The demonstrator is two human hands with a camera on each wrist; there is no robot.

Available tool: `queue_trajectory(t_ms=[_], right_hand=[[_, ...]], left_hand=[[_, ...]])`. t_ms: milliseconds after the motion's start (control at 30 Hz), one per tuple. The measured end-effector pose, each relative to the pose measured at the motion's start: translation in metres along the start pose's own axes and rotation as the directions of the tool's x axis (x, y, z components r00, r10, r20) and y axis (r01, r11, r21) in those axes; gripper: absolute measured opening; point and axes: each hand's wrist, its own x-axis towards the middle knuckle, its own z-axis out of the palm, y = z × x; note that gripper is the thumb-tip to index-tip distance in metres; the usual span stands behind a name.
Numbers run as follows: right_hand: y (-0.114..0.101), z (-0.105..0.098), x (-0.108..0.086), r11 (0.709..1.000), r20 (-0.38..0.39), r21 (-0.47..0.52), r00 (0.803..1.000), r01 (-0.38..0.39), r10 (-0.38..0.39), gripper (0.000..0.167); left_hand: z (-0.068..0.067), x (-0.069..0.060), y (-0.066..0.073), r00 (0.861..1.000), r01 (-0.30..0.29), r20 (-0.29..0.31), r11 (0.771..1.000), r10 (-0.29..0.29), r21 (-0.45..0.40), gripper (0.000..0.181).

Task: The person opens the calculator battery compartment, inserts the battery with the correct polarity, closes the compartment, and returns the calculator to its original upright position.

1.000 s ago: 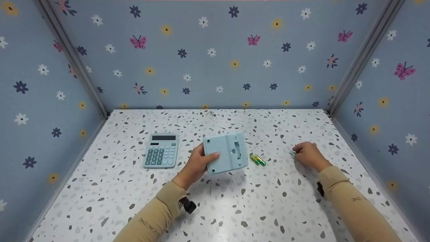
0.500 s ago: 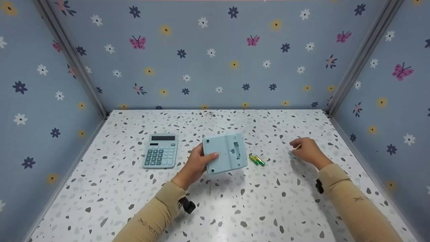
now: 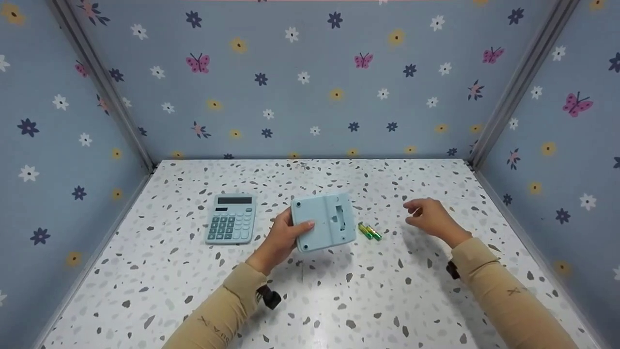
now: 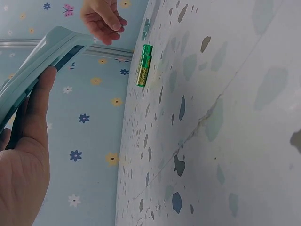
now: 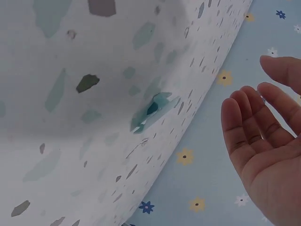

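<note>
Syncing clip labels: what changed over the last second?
The right hand let go of the small teal piece, which was at its fingertips and now lies on the tabletop. That hand moved left, toward the two green batteries, fingers free.
Same as before: left hand gripping the light-blue device, batteries in place, calculator untouched.

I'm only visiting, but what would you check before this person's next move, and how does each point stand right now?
1. Left hand grips the light-blue device: ok.
2. Slot in its back faces the head camera, open: ok.
3. Two green batteries lie beside each other on the table: ok.
4. Right hand holds a battery: not ok, it's empty.
5. Polarity marks inside the slot: cannot tell, too small.
</note>
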Motion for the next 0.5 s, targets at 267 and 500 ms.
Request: queue_trajectory(t_ms=[267, 500], right_hand=[[-0.018, 0.009, -0.001, 0.999, 0.028, -0.014, 0.999, 0.046, -0.045, 0.045], [-0.032, 0.018, -0.004, 0.996, 0.046, 0.022, 0.995, 0.086, -0.087, 0.046]], left_hand=[[0.001, 0.000, -0.001, 1.000, -0.010, 0.006, 1.000, 0.010, -0.010, 0.059], [0.002, -0.001, 0.000, 1.000, -0.013, 0.011, 1.000, 0.013, -0.016, 0.056]])
